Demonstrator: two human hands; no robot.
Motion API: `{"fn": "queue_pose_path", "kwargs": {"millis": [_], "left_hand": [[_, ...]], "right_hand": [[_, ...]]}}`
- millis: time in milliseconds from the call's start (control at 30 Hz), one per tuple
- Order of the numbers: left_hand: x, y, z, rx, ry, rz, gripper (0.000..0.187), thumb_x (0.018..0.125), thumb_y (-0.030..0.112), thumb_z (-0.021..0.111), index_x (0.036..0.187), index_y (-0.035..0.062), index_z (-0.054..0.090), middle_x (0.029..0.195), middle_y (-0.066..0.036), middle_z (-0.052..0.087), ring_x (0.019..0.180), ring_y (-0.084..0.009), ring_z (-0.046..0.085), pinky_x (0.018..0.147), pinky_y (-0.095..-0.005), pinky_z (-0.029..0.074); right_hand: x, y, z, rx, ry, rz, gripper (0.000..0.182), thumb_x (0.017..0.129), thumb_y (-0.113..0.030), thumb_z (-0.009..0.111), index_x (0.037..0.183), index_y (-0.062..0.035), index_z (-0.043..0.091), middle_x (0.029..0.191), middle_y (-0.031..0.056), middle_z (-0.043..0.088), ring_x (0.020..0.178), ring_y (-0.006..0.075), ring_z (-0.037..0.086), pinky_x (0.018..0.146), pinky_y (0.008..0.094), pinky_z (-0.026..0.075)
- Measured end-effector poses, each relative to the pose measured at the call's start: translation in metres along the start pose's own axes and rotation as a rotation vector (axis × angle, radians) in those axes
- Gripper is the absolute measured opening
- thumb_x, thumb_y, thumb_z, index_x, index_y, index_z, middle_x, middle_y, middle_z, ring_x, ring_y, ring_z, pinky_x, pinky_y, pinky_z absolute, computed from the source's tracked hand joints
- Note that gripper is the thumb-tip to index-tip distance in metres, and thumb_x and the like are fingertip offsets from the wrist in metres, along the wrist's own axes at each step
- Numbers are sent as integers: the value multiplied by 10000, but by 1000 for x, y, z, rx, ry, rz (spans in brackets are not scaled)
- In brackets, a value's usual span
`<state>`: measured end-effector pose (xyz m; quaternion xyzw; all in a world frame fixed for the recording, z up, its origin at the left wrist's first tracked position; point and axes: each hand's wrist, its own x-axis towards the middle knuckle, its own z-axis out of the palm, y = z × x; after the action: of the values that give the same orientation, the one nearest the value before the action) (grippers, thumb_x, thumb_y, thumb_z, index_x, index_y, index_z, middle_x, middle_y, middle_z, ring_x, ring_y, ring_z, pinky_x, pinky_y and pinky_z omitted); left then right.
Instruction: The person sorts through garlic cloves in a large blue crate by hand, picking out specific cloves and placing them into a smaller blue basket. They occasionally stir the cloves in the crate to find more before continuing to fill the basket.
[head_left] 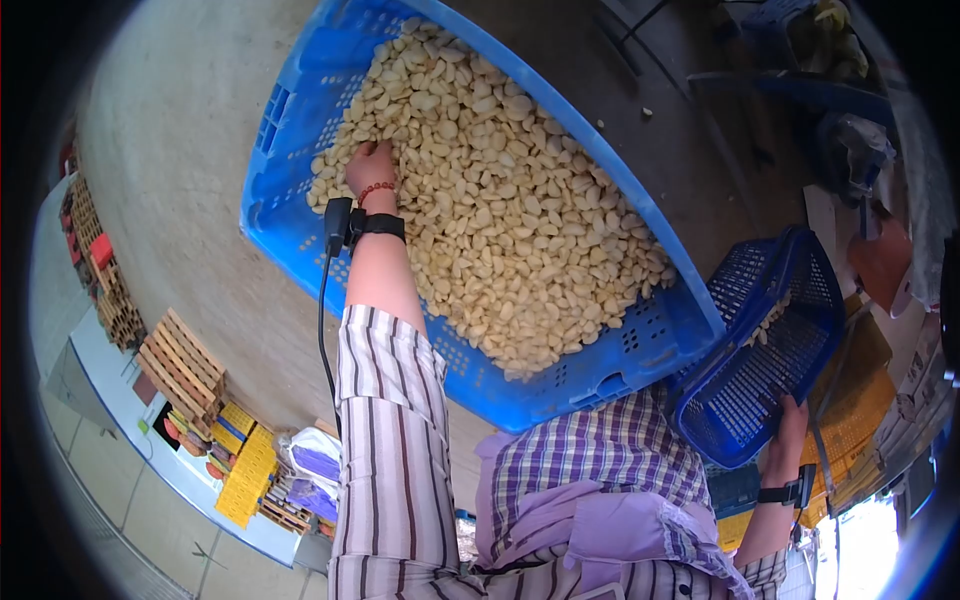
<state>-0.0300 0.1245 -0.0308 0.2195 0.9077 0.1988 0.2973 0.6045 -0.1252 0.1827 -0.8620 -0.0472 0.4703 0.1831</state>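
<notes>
A large blue crate [640, 190] full of pale cream pieces [500, 190] fills the upper middle. Inside it, near its left side, my left hand [371, 166] touches the pieces with its fingers curled together; whatever they hold is too small to tell. That wrist has a red bead bracelet and a black strap with a cable. At the right, a smaller dark blue basket [735, 400] is tilted beside the crate's corner, with a few pale pieces inside. My right hand [790, 420] is closed on its lower right rim, fingers partly hidden.
Wooden pallets [180, 360] and yellow crates [247, 475] stand at the lower left. A yellow surface [860, 390] lies right of the dark basket. Other containers and a clear plastic bag [862, 150] are at the upper right. A few loose pieces lie on the floor.
</notes>
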Motion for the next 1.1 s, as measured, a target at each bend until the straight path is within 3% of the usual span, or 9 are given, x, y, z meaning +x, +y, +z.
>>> {"fn": "queue_pose_path", "kwargs": {"millis": [233, 367, 467, 533, 667, 733, 767, 833, 1100], "left_hand": [[9, 17, -15, -30, -187, -83, 407, 781, 284, 710, 999, -54, 645, 649, -89, 628, 454, -152, 542, 447, -295, 438], [10, 14, -10, -38, -192, -81, 372, 776, 282, 714, 989, -8, 620, 636, -73, 602, 441, -153, 524, 437, -275, 427], [-11, 3, -24, -354, -270, -18, 312, 808, 277, 678, 992, 43, 586, 655, -56, 590, 400, -145, 468, 398, -248, 374], [-49, 9, -33, -1074, -314, 27, 250, 833, 299, 637, 961, 98, 560, 684, -42, 595, 432, -128, 454, 410, -242, 346], [-114, 24, -63, -1351, -201, -33, 231, 805, 324, 641, 892, 120, 576, 708, -33, 603, 494, -144, 449, 487, -268, 398], [-92, -31, -79, -426, -8, -126, 276, 762, 340, 674, 874, 91, 637, 734, -112, 656, 600, -246, 576, 589, -349, 478], [-91, -53, -73, -425, -2, -129, 276, 762, 340, 674, 874, 91, 637, 734, -112, 656, 600, -246, 576, 589, -349, 478], [-99, -79, -56, 847, 81, 486, 233, 799, 297, 642, 914, 94, 652, 751, -156, 665, 720, -333, 647, 616, -435, 506], [-87, -85, -38, 1102, -170, 437, 191, 836, 257, 549, 899, 99, 636, 804, -176, 662, 769, -372, 640, 667, -475, 505]], "right_hand": [[0, -3, 4, 19, 27, 30, 362, 827, -65, 463, 1162, 45, 544, 1072, 125, 626, 919, 204, 616, 835, 285, 469], [4, 2, -1, 5, 32, 6, 341, 834, -73, 470, 1141, 47, 558, 1046, 123, 634, 898, 194, 619, 813, 276, 477], [0, 1, -2, -7, 47, 3, 340, 833, -73, 478, 1141, 48, 557, 1046, 116, 635, 895, 186, 616, 808, 273, 479], [4, 6, -7, -3, 21, 6, 336, 847, -72, 457, 1157, 22, 546, 1062, 106, 626, 916, 186, 606, 827, 283, 473], [1, 3, -2, 0, -8, 17, 331, 863, -74, 437, 1171, -4, 537, 1062, 93, 623, 923, 182, 601, 835, 285, 471], [-3, -6, 4, -4, -2, 42, 330, 864, -72, 436, 1170, -3, 537, 1063, 94, 623, 923, 182, 601, 832, 283, 472], [-6, -9, 6, -7, 4, 66, 328, 866, -70, 435, 1170, -3, 538, 1064, 94, 623, 923, 181, 602, 829, 282, 474], [-9, -15, 11, 16, 8, 74, 329, 848, -68, 468, 1157, 11, 550, 1067, 102, 624, 916, 181, 607, 814, 275, 476], [8, 5, -9, 38, 14, -21, 356, 838, -72, 509, 1177, 32, 545, 1099, 108, 618, 933, 187, 605, 829, 275, 468]]}}
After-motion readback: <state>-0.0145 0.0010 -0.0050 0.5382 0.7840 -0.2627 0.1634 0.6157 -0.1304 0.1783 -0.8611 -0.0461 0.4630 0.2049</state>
